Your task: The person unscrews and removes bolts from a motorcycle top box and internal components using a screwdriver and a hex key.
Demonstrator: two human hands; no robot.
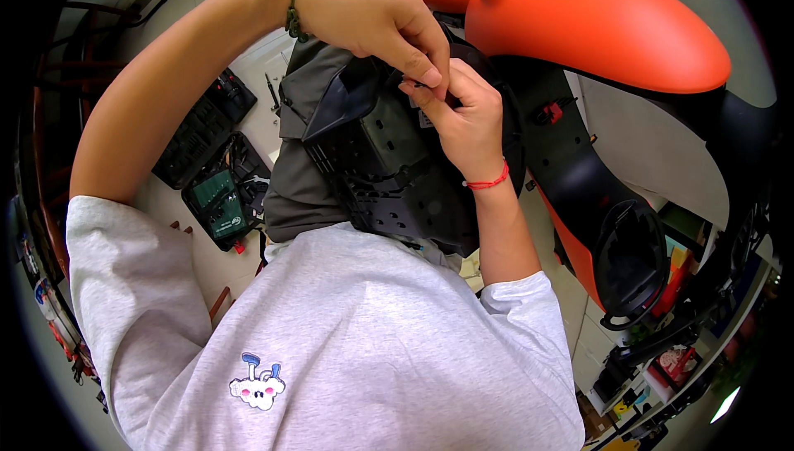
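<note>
A black plastic housing part (376, 165) with ribs and slots rests on my lap, over grey-green trousers (302, 186). My left hand (389, 25), with a green cord at the wrist, reaches over from the upper left and pinches something small at the part's top edge. My right hand (463, 116), with a red thread bracelet, meets it there, fingers curled against the same spot. What sits between the fingertips is too small to make out. An orange and black scooter body (595, 29) stands just beyond my hands.
An open black tool case (203, 128) lies on the pale floor at the left, with a green power tool (217, 203) beside it. The scooter's dark footwell and round opening (633, 261) are at the right. Shelves with coloured items (662, 352) fill the lower right.
</note>
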